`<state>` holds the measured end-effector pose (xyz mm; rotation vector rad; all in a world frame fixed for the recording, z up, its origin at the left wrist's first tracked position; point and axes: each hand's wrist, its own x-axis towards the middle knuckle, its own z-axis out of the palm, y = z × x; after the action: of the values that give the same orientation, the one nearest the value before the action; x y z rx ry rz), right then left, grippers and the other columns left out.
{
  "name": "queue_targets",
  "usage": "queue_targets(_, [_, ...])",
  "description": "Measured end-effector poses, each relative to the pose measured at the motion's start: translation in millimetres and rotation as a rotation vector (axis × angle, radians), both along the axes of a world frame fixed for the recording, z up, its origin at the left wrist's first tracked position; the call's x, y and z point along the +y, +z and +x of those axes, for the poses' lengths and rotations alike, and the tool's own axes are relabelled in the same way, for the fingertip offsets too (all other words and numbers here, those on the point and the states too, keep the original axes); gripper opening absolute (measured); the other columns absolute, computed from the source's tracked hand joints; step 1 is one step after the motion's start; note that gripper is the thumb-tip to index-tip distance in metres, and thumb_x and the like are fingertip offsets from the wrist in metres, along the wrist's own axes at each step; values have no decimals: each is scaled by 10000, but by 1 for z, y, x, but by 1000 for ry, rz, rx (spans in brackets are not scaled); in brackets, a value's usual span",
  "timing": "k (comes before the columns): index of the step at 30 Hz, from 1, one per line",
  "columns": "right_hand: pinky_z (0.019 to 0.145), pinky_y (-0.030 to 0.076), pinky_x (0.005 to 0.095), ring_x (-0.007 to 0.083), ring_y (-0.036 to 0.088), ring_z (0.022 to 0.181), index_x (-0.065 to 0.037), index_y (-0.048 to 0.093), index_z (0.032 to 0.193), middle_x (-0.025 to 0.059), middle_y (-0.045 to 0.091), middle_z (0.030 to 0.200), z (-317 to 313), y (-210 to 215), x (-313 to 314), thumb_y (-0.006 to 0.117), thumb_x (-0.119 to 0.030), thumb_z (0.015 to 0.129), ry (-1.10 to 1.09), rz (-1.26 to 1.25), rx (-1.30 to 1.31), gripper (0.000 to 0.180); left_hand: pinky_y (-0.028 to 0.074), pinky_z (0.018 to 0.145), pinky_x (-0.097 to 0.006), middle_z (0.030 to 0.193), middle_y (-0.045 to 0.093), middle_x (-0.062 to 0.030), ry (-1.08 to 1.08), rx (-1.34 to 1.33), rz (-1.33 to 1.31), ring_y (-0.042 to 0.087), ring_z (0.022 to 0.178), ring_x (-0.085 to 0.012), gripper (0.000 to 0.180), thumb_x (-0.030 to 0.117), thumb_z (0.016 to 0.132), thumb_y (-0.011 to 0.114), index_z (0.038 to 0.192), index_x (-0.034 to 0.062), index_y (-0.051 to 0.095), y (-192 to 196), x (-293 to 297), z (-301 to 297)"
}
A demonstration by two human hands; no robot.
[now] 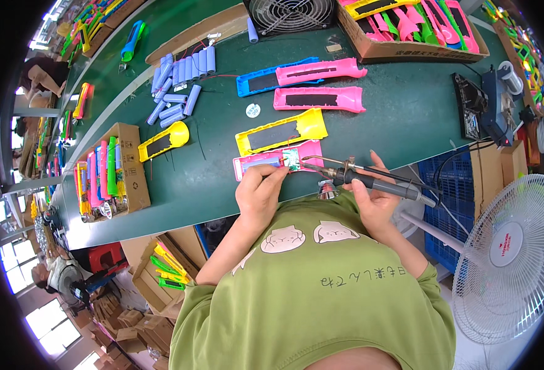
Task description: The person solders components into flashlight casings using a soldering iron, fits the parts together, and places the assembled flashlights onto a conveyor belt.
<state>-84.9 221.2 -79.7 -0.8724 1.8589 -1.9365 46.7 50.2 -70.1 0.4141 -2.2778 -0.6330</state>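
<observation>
Near the table's front edge lies a pink flashlight-shaped casing [312,148] with a blue-purple battery cell [259,162] and a small green circuit board [291,158] in it. My left hand [261,196] is closed in a pinch at the casing's near side, beside the cell and board; whatever its fingertips hold is too small to name. My right hand [373,200] grips a soldering iron [401,189] with a thin feed tube along it. The iron's tip points left at the board. A silver reflector cup [328,190] sits just below the iron.
Yellow [316,123], pink [353,98] and blue [245,84] casings lie beyond. Battery cells [191,66] are heaped far left. Cardboard boxes of casings stand at left [137,179] and far right [420,54]. A solder spool [510,79] and a white fan [509,259] are at right.
</observation>
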Motion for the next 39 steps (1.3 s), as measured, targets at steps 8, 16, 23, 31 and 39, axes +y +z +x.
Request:
queue_targets(8, [1025, 231, 478, 162, 584, 831, 5, 613, 893, 59, 628, 764, 5, 3, -7, 648, -10, 722, -108, -66, -32, 176, 460, 549, -294, 775, 535, -59, -74, -114, -243, 551, 679, -208, 332, -30, 560, 667, 884, 35, 632, 1, -3, 2])
queue_targets(16, [913, 447, 397, 313, 462, 1136, 83, 551, 960, 157, 553, 975, 2, -7, 0, 604, 22, 758, -20, -11, 85, 217, 458, 538, -285, 746, 526, -57, -110, -92, -274, 548, 655, -198, 305, -38, 556, 666, 854, 21, 633, 0, -5, 0])
queue_targets(23, [1007, 274, 488, 191, 563, 878, -9, 633, 861, 70, 619, 794, -1, -4, -9, 669, -24, 690, -60, 17, 131, 176, 452, 523, -279, 735, 528, -52, -116, -97, -274, 546, 646, -188, 287, -42, 558, 661, 836, 26, 638, 1, -8, -1])
queue_targets(31, [1004, 280, 483, 172, 575, 814, -11, 640, 848, 68, 626, 808, 6, -5, -10, 669, -33, 698, -143, -22, -41, 155, 445, 528, -286, 748, 534, -49, -131, -129, -245, 541, 648, -191, 291, -23, 565, 665, 848, 39, 636, 2, -8, 1])
queue_targets(39, [946, 412, 434, 238, 561, 980, 77, 560, 955, 156, 607, 918, 0, 17, -10, 609, 17, 761, -128, -166, -239, 209, 429, 531, -284, 750, 528, -36, -97, -160, -229, 528, 640, -187, 293, -8, 571, 669, 854, 58, 636, 5, -5, 0])
